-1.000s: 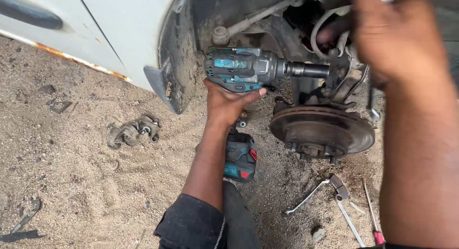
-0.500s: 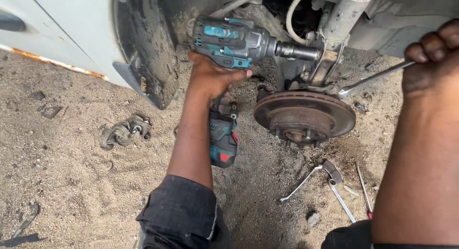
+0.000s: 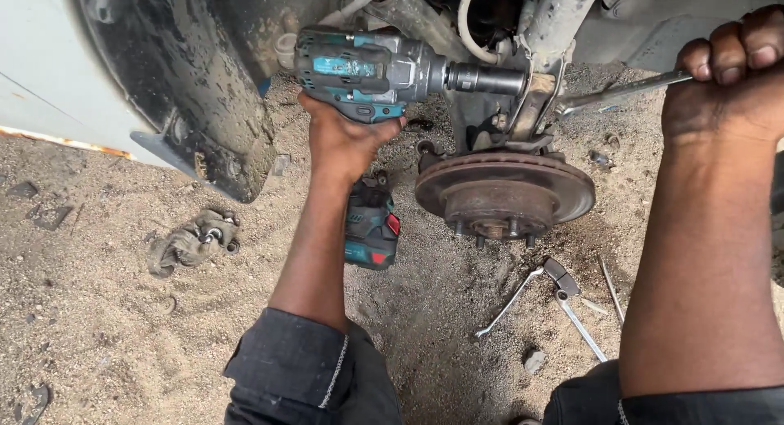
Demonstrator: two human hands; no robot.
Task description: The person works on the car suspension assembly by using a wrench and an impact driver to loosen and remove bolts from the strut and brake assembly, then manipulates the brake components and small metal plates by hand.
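Above left hand (image 3: 347, 143) (gripped): impact wrench (image 3: 384, 70)

Teal and black impact wrench (image 3: 371, 72) (red patch on its battery). Rust-brown brake disc (image 3: 505, 188). Silver spanner (image 3: 621, 90), dark grey sleeves (image 3: 302, 372)

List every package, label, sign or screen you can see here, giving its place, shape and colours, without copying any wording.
Label plate on the impact wrench: a small teal rectangle with light marks, on the tool's side above the left hand.
Marking on the battery pack: pale print on the teal and black block with a red tab, below that hand.
No packages, signs or screens show.
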